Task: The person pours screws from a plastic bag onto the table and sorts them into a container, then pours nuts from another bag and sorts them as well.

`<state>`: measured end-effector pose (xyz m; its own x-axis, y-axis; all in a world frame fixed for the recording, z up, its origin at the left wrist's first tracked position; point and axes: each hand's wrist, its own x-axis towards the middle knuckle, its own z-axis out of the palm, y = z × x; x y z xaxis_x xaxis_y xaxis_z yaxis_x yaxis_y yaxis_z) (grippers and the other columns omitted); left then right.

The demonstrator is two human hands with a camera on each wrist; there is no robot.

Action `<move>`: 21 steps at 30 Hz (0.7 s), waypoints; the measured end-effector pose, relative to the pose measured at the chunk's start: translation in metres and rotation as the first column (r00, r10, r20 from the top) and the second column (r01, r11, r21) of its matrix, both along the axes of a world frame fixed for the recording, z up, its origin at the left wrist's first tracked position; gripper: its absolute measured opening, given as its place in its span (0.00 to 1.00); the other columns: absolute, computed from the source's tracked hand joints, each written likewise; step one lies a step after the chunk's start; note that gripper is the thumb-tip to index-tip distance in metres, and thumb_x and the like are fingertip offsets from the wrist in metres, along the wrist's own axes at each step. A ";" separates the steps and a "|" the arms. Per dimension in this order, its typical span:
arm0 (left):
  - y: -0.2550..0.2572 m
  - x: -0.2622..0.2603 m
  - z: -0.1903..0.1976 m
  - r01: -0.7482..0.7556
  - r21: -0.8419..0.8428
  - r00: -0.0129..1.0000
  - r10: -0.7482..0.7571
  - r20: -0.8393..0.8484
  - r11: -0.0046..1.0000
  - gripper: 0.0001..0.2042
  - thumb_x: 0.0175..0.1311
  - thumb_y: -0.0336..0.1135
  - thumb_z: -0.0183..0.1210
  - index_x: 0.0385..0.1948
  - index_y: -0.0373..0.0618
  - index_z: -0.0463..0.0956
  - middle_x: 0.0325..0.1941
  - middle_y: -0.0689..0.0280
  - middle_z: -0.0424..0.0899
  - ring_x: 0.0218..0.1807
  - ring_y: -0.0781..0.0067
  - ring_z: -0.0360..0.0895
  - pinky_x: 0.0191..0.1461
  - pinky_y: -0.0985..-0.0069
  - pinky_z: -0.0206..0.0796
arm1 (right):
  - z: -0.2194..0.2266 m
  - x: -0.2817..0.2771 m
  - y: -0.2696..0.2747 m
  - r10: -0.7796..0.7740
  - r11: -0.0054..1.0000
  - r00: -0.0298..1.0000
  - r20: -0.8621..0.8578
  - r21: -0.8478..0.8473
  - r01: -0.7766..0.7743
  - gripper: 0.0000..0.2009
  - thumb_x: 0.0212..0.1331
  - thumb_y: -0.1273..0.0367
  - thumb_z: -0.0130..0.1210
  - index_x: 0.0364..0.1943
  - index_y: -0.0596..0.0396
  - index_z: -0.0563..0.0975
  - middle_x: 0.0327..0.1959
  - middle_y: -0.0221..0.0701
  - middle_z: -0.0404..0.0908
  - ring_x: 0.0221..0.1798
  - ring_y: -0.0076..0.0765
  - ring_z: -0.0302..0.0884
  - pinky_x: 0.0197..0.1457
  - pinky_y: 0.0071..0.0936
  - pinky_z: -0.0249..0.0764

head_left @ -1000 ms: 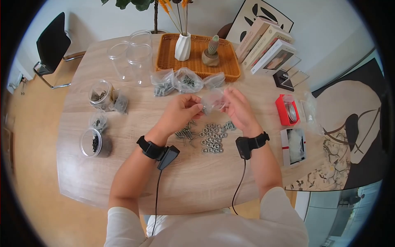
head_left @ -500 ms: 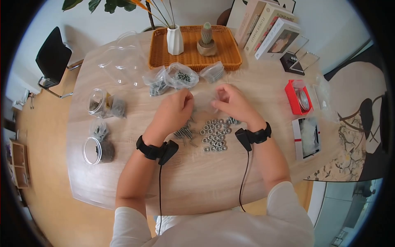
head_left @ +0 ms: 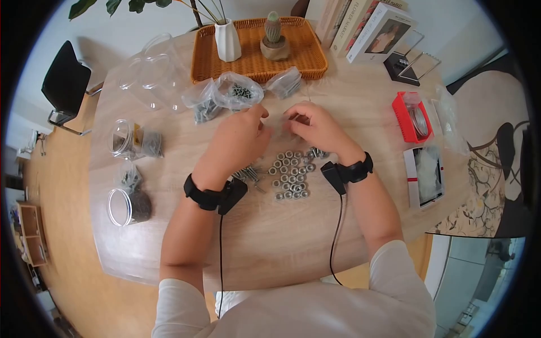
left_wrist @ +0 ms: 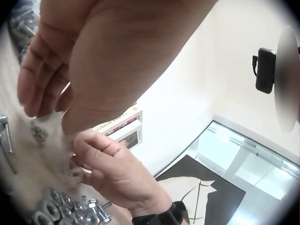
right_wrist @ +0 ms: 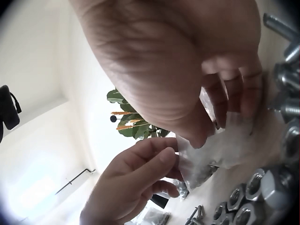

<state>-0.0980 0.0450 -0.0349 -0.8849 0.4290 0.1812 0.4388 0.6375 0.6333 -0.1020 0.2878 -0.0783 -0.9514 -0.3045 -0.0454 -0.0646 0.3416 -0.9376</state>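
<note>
My right hand (head_left: 318, 128) pinches a small clear plastic bag (right_wrist: 229, 150) between thumb and fingers. Small metal pieces gather in the bag's lower corner. My left hand (head_left: 239, 139) is at the bag's other edge, with its thumb and index finger apart; in the right wrist view its fingertips meet the plastic. Below the hands, silvery hex nuts (head_left: 290, 177) lie in rough rows. A pile of bolts (head_left: 246, 172) lies partly under my left hand, and a few short bolts (left_wrist: 97, 211) lie beside the nuts.
Behind the hands stand bags of hardware (head_left: 239, 97) before a wicker tray (head_left: 253, 70). Clear jars (head_left: 119, 207) with dark hardware stand left, empty clear containers (head_left: 151, 79) farther back. A red basket (head_left: 403, 121) and an open box (head_left: 414, 180) lie right.
The left fingers, earlier pinched together at the bag, have spread apart. The right hand has turned inward and lowered with the bag. The head view has shifted, tilting down.
</note>
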 end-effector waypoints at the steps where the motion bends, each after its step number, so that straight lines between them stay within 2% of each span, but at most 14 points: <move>1: -0.005 -0.001 0.001 0.027 -0.002 0.994 -0.027 0.109 1.000 0.10 0.70 0.29 0.64 0.48 0.37 0.83 0.41 0.49 0.91 0.43 0.43 0.89 0.48 0.57 0.79 | -0.001 -0.001 0.002 0.002 1.000 1.000 0.004 -0.001 -0.002 0.08 0.73 0.72 0.65 0.50 0.61 0.84 0.43 0.26 0.86 0.41 0.19 0.81 0.47 0.25 0.80; 3: -0.011 -0.005 -0.006 0.040 0.002 0.992 -0.040 0.123 0.999 0.10 0.68 0.28 0.64 0.48 0.35 0.83 0.41 0.49 0.91 0.43 0.44 0.89 0.49 0.58 0.79 | 0.006 0.000 0.002 0.041 0.999 0.999 0.001 -0.026 -0.041 0.06 0.76 0.71 0.63 0.48 0.60 0.84 0.40 0.22 0.87 0.40 0.16 0.80 0.45 0.23 0.79; 5: -0.012 -0.009 -0.012 0.053 0.008 0.989 -0.054 0.136 0.999 0.10 0.67 0.26 0.65 0.47 0.34 0.84 0.40 0.48 0.91 0.43 0.44 0.89 0.49 0.58 0.79 | 0.004 -0.002 0.002 0.030 0.999 1.000 0.007 -0.029 -0.029 0.07 0.75 0.71 0.64 0.46 0.61 0.84 0.39 0.25 0.87 0.40 0.18 0.82 0.45 0.24 0.80; 10: -0.006 -0.007 -0.011 0.042 0.045 0.992 -0.036 -0.117 0.998 0.08 0.67 0.25 0.63 0.45 0.36 0.85 0.41 0.49 0.91 0.43 0.44 0.89 0.49 0.57 0.79 | 0.013 0.002 0.001 -0.028 0.997 0.997 0.072 -0.076 0.033 0.07 0.73 0.71 0.64 0.43 0.63 0.84 0.37 0.26 0.88 0.40 0.20 0.83 0.45 0.25 0.80; 13: 0.001 -0.001 -0.001 0.017 0.099 0.990 -0.003 -0.140 0.995 0.08 0.69 0.24 0.63 0.46 0.38 0.84 0.42 0.50 0.90 0.42 0.45 0.89 0.48 0.57 0.79 | 0.016 0.003 0.005 -0.065 0.997 0.996 0.061 -0.036 0.067 0.06 0.69 0.72 0.65 0.41 0.63 0.83 0.35 0.28 0.88 0.39 0.23 0.84 0.45 0.27 0.81; 15: 0.005 0.000 0.001 0.015 0.122 0.987 0.005 -0.161 0.992 0.07 0.70 0.24 0.63 0.47 0.38 0.84 0.42 0.50 0.90 0.43 0.46 0.89 0.48 0.58 0.79 | 0.021 0.002 0.012 -0.047 0.989 0.999 -0.026 0.136 0.050 0.06 0.64 0.74 0.65 0.41 0.63 0.83 0.34 0.32 0.88 0.38 0.26 0.85 0.44 0.29 0.81; 21: 0.013 0.000 0.000 0.024 0.195 0.978 0.017 -0.207 0.980 0.10 0.71 0.24 0.64 0.51 0.37 0.82 0.43 0.51 0.89 0.43 0.49 0.90 0.47 0.62 0.80 | 0.019 0.002 0.017 -0.062 0.990 0.997 -0.043 0.126 0.067 0.06 0.62 0.76 0.64 0.40 0.63 0.82 0.34 0.34 0.88 0.39 0.28 0.85 0.45 0.31 0.81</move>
<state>-0.0979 0.0579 -0.0344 -0.8180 0.3698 0.4406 0.5751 0.5085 0.6409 -0.1003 0.3048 -0.0597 -0.9708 -0.2362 -0.0423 -0.0740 0.4624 -0.8836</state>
